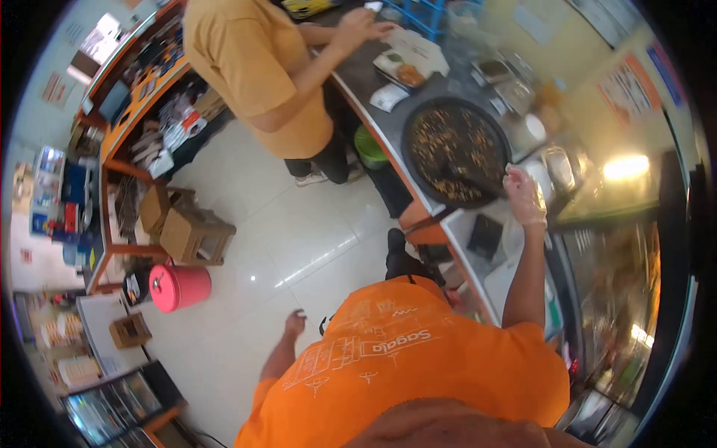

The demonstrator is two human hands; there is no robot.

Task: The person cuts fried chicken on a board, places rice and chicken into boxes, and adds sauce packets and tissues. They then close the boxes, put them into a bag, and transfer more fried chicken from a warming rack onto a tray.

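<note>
My right hand (525, 194), in a clear plastic glove, is at the right rim of a wide, dark round stone mortar (413, 166). Its fingers are curled, and what they hold, if anything, is hard to make out. Brown crumbly bits (437, 134) are spread across the mortar's bowl, with a dark lump (467, 175) among them pointing toward this hand. Away from the counter, my left hand (296, 322) hangs low over the tiled floor with its fingers bent in; I see nothing held in it.
A co-worker in a yellow shirt (250, 75) stands at the counter, hands near a paper-lined food box (407, 71). Metal and plastic tubs (559, 166) line the wall side. On the floor are a green bucket (370, 149), brown stools (194, 235) and a pink cooler (183, 287).
</note>
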